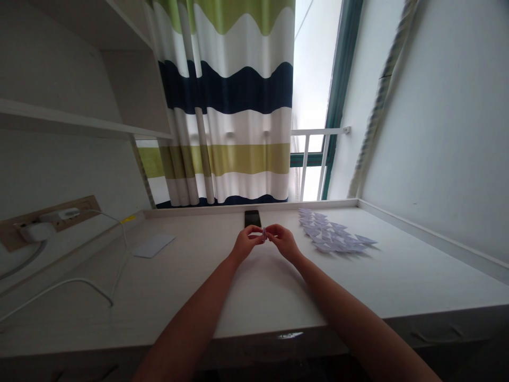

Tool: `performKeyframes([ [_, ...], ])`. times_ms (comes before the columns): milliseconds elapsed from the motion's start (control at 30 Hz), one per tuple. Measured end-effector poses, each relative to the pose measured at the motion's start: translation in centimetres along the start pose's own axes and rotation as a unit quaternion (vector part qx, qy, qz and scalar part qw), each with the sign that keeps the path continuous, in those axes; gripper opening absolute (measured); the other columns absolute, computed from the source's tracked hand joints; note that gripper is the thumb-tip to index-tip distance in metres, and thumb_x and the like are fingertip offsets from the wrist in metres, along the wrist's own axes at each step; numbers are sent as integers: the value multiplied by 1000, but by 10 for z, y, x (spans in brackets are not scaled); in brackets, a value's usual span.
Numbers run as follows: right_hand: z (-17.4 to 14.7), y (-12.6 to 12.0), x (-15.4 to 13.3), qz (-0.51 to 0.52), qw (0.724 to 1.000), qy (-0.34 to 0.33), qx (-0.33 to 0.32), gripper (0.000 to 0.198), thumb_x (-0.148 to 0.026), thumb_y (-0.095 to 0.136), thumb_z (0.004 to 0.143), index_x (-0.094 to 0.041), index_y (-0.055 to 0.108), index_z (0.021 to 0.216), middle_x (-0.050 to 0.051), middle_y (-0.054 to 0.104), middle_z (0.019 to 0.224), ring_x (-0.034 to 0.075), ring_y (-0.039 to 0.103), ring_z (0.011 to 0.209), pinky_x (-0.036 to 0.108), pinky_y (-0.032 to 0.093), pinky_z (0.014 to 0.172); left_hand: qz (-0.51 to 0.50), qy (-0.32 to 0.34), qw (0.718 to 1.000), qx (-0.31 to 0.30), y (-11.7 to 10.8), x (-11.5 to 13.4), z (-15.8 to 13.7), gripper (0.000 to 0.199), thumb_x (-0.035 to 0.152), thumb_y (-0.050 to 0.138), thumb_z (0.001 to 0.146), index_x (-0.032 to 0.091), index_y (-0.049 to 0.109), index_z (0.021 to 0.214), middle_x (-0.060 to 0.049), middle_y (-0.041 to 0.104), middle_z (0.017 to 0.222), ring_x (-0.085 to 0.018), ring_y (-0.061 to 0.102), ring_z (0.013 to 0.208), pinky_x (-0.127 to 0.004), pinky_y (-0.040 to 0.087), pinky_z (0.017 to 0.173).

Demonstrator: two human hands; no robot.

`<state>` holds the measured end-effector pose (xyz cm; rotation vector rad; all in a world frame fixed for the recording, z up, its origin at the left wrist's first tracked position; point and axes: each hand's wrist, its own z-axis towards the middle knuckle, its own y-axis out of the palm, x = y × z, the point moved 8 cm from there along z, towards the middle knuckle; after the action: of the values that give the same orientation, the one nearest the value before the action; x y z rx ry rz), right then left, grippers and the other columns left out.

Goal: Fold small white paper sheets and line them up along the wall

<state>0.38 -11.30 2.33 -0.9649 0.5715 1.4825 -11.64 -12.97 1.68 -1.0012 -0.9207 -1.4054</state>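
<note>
My left hand [243,245] and my right hand [283,242] meet above the middle of the desk. Between their fingertips they pinch a small folded piece of paper [264,234], seen nearly edge-on, so its full shape is hidden. Just behind my left fingers a dark phone [252,218] lies on the desk. To the right of my right hand several folded white paper shapes [330,234] with pointed tips, resembling paper boats, stand close together in rows.
A stack or sheet of white paper [154,245] lies at the left on the white desk [191,286]. A white cable [89,282] runs from plugs in the wall socket [51,218] across the desk's left side. A striped curtain [238,127] hangs behind the raised back edge.
</note>
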Motion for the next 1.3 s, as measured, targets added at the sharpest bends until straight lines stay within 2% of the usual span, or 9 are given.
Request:
performKeyframes([
  [167, 0, 0, 1, -11, 1000, -11, 6, 19, -33, 59, 70, -17, 62, 81, 5, 65, 76, 16, 61, 69, 31, 50, 64, -29, -4, 999, 37, -4, -2, 2, 36, 28, 71, 59, 13, 55, 88, -8, 63, 87, -17, 62, 73, -37, 52, 71],
  [400, 1, -2, 2, -43, 999, -31, 8, 18, -31, 55, 73, -19, 65, 81, 5, 63, 83, 15, 59, 71, 30, 50, 65, -68, -20, 996, 50, -5, -1, 0, 22, 23, 68, 61, 10, 63, 78, -5, 66, 77, -16, 62, 75, -38, 48, 81],
  [600, -1, -3, -1, -39, 999, -18, 12, 16, -29, 55, 72, -19, 66, 78, 5, 62, 80, 14, 57, 64, 29, 51, 61, -109, -39, 992, 46, -5, -5, 1, 25, 24, 68, 61, 9, 65, 80, -7, 67, 82, -17, 62, 79, -37, 46, 85],
  [733, -1, -3, -4, -45, 999, -20, 16, 14, -24, 55, 71, -18, 67, 75, 5, 61, 76, 13, 57, 59, 31, 51, 61, -81, -33, 995, 40, -6, -8, 3, 29, 26, 70, 58, 10, 64, 82, -8, 66, 85, -17, 61, 79, -37, 47, 82],
  [933, -1, -2, -6, -38, 998, -36, 20, 15, -28, 57, 69, -18, 66, 75, 6, 62, 78, 14, 58, 65, 31, 51, 63, -26, 0, 998, 53, -9, -5, 5, 31, 21, 73, 54, 12, 61, 81, -6, 65, 84, -17, 61, 78, -35, 49, 77],
  [1067, -1, -3, 1, -53, 998, -6, 19, 21, -31, 59, 68, -17, 64, 83, 5, 63, 71, 15, 58, 66, 30, 50, 61, 13, 8, 999, 50, -6, -2, 4, 32, 20, 73, 54, 13, 59, 82, -5, 64, 84, -17, 62, 75, -32, 51, 71],
  [1300, 1, -2, 8, -60, 998, 29, 11, 17, -32, 60, 66, -16, 63, 72, 5, 64, 66, 15, 57, 58, 30, 48, 57, 60, 33, 997, 34, -2, -1, 3, 31, 26, 72, 56, 14, 60, 82, -6, 64, 86, -17, 62, 73, -30, 51, 67],
])
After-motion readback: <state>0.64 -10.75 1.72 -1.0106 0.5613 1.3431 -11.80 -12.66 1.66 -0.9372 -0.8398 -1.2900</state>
